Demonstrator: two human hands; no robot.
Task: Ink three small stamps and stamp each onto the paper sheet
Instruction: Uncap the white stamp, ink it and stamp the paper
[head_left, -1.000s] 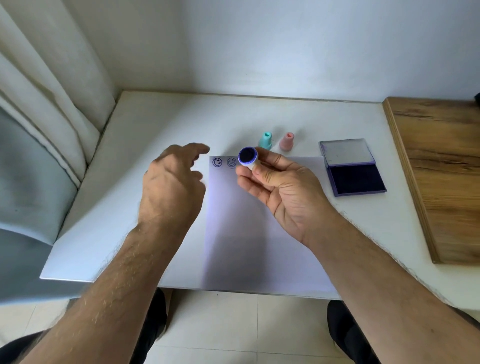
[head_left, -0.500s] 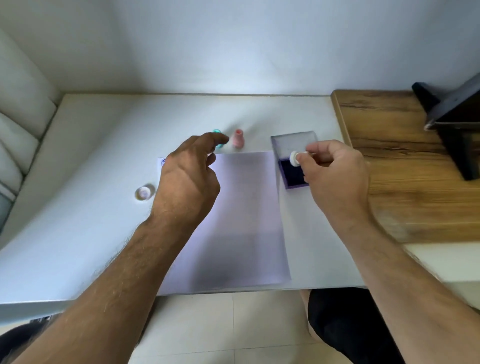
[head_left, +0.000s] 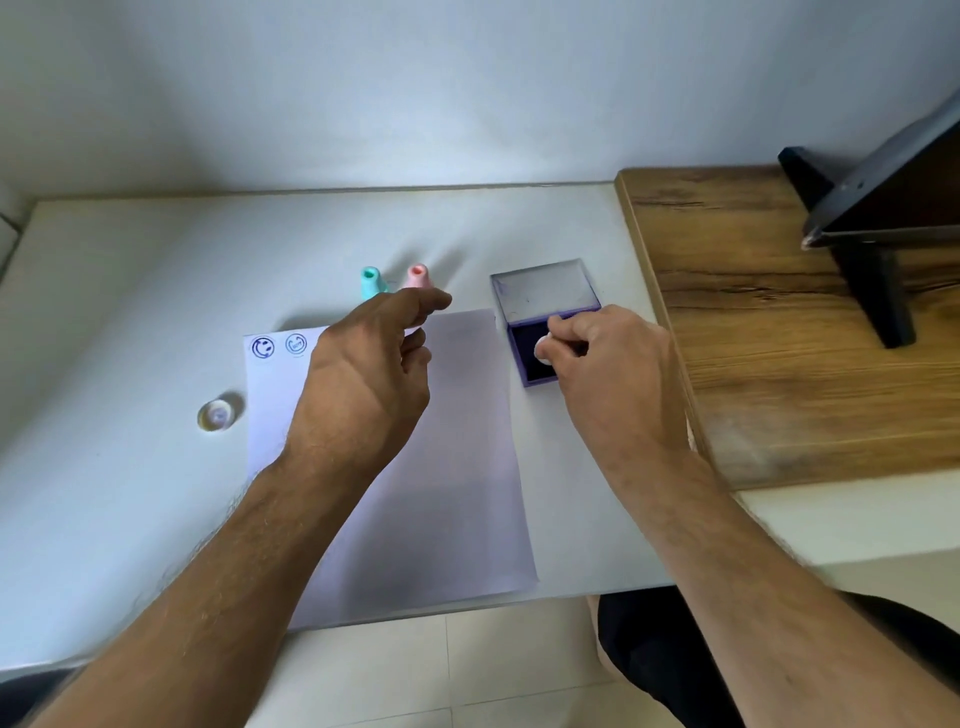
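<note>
A white paper sheet (head_left: 457, 467) lies on the white table (head_left: 130, 312), with two blue smiley prints (head_left: 279, 346) in its top left corner. My right hand (head_left: 597, 364) grips a small pale stamp (head_left: 543, 347) and holds it down on the dark pad of the open purple ink pad (head_left: 524, 358). My left hand (head_left: 371, 364) hovers over the upper part of the sheet, fingers loosely apart, holding nothing. A teal stamp (head_left: 371, 280) and a pink stamp (head_left: 418, 276) stand upright just beyond the sheet's far edge.
A small round cap (head_left: 217, 415) lies on the table left of the sheet. A wooden board (head_left: 779, 338) adjoins the table on the right, with a dark stand holding a screen (head_left: 883, 223) on it. The wall (head_left: 467, 93) rises behind the table.
My right hand carried the stamp from above the sheet over to the ink pad and pressed it down. The view swung right. My left hand stayed hovering over the paper.
</note>
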